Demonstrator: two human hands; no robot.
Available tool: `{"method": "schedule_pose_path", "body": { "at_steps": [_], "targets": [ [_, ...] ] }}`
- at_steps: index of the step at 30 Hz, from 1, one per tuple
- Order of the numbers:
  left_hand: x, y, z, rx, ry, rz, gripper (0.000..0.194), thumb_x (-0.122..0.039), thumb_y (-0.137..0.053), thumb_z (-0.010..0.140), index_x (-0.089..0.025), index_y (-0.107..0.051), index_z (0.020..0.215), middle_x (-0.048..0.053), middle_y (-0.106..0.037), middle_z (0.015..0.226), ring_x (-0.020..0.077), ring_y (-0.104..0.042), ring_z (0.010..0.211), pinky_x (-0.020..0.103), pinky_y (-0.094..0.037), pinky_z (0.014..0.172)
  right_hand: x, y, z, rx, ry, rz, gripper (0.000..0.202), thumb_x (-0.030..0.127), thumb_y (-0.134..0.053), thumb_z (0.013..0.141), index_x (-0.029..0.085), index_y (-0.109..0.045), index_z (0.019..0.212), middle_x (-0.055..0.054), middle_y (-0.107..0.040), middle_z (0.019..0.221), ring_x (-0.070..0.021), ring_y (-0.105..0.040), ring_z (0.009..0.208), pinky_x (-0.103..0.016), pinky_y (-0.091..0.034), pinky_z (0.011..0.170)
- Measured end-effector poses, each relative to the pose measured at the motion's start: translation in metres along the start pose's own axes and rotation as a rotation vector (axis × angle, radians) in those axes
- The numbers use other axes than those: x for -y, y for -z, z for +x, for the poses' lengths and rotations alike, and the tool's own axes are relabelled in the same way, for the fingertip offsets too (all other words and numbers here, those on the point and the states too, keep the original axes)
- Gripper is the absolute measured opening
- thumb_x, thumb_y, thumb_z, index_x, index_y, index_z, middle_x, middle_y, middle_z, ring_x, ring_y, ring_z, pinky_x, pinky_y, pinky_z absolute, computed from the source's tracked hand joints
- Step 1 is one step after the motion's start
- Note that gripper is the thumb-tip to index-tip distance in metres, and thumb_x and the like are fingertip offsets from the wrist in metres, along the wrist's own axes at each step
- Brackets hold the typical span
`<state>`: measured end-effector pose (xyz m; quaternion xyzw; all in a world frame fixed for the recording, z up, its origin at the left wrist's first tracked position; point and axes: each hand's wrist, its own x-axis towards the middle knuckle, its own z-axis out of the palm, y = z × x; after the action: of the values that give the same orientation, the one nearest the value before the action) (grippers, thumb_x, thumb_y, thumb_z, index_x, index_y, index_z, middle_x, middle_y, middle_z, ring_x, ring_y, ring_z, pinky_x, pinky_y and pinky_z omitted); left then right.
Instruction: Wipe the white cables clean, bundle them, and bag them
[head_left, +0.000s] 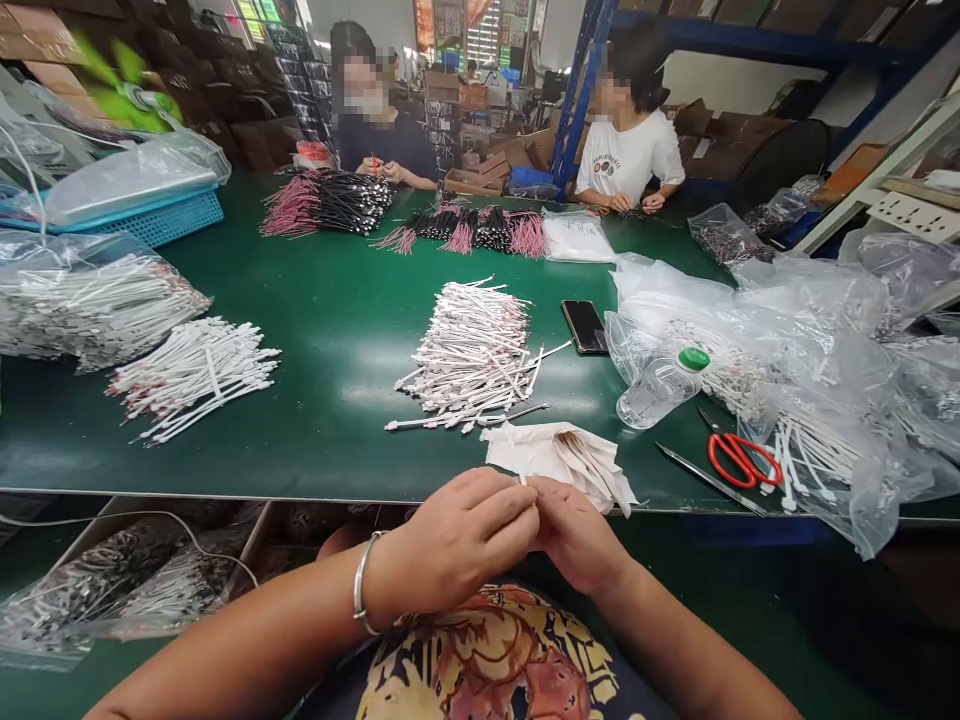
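My left hand (466, 535) is closed, its fingertips pinched together against those of my right hand (581, 535), just in front of the table edge. A small white tip (523, 480) shows between them; the rest of what they hold is hidden by the fingers. Right behind the hands lies a crumpled white cloth or tissue (525, 450) with brownish folds. Beyond it is a heap of short white cables with white connectors (472, 345), a few lying loose at its near side.
At right are a phone (585, 327), a clear bottle (652, 393), tweezers (709, 478), red-handled scissors (742, 460) and plastic bags of cables (825, 400). Another white cable bundle (199, 375) lies left. Black-and-pink wire bundles (330, 203) lie across the table, before two seated people.
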<state>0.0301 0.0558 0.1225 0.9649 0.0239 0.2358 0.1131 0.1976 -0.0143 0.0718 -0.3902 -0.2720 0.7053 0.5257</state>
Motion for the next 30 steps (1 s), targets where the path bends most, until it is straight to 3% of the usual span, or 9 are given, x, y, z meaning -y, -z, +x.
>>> {"method": "schedule_pose_path", "body": {
  "at_steps": [4, 8, 11, 14, 19, 25, 30],
  "targets": [
    [0.006, -0.027, -0.021, -0.196, 0.117, 0.004, 0.045, -0.012, -0.055, 0.082, -0.024, -0.051, 0.125, 0.01, -0.065, 0.113, 0.0234, -0.054, 0.105, 0.038, -0.038, 0.096, -0.002, -0.007, 0.014, -0.054, 0.026, 0.089, 0.022, 0.038, -0.066, 0.078, 0.019, -0.071, 0.088, 0.0, -0.063, 0.074, -0.0065, -0.05, 0.057, -0.018, -0.041, 0.054],
    [0.007, -0.045, -0.029, -0.405, 0.464, -0.127, 0.035, -0.016, -0.064, 0.077, -0.029, -0.061, 0.11, 0.006, -0.065, 0.099, 0.0194, -0.057, 0.092, 0.033, -0.043, 0.085, -0.006, -0.004, 0.026, -0.175, 0.136, -0.107, 0.024, 0.038, -0.065, 0.079, 0.02, -0.072, 0.091, 0.0, -0.063, 0.073, -0.0084, -0.052, 0.063, -0.018, -0.04, 0.056],
    [0.009, -0.051, -0.023, -0.44, 0.767, -0.324, 0.022, -0.026, -0.067, 0.076, -0.024, -0.065, 0.098, 0.004, -0.065, 0.087, 0.0176, -0.057, 0.08, 0.029, -0.045, 0.073, -0.006, -0.004, 0.03, -0.239, 0.278, -0.345, 0.024, 0.038, -0.06, 0.083, 0.023, -0.072, 0.096, 0.0, -0.061, 0.078, -0.0101, -0.052, 0.07, -0.02, -0.042, 0.061],
    [0.014, -0.054, -0.015, -0.414, 0.938, -0.615, 0.017, -0.031, -0.064, 0.079, -0.021, -0.067, 0.092, 0.003, -0.067, 0.082, 0.015, -0.058, 0.07, 0.025, -0.045, 0.066, -0.004, -0.006, 0.03, -0.235, 0.373, -0.522, 0.022, 0.035, -0.055, 0.086, 0.025, -0.073, 0.095, -0.001, -0.061, 0.085, -0.0123, -0.054, 0.078, -0.025, -0.044, 0.073],
    [0.022, -0.056, -0.009, -0.391, 1.017, -0.889, 0.018, -0.033, -0.066, 0.077, -0.017, -0.066, 0.086, 0.003, -0.067, 0.079, 0.0128, -0.059, 0.069, 0.022, -0.047, 0.065, -0.001, -0.002, 0.029, -0.207, 0.426, -0.621, 0.023, 0.032, -0.052, 0.088, 0.026, -0.072, 0.098, -0.002, -0.063, 0.092, -0.0152, -0.056, 0.091, -0.03, -0.042, 0.089],
    [0.03, -0.058, -0.006, -0.343, 1.074, -1.152, 0.021, -0.031, -0.071, 0.071, -0.016, -0.063, 0.082, 0.0, -0.065, 0.076, 0.0102, -0.058, 0.069, 0.02, -0.047, 0.064, -0.003, 0.018, 0.02, -0.28, 0.321, -0.61, 0.031, 0.039, -0.049, 0.09, 0.022, -0.066, 0.109, -0.004, -0.065, 0.095, -0.0137, -0.058, 0.079, -0.023, -0.046, 0.061],
    [0.034, -0.061, -0.003, -0.339, 1.085, -1.176, 0.022, -0.03, -0.073, 0.07, -0.015, -0.063, 0.082, -0.001, -0.065, 0.075, 0.0088, -0.059, 0.069, 0.018, -0.047, 0.065, 0.003, 0.02, 0.009, -0.266, 0.401, -0.745, 0.023, 0.033, -0.051, 0.089, 0.021, -0.068, 0.1, -0.004, -0.066, 0.096, -0.015, -0.06, 0.085, -0.028, -0.049, 0.074]
  ]
}}
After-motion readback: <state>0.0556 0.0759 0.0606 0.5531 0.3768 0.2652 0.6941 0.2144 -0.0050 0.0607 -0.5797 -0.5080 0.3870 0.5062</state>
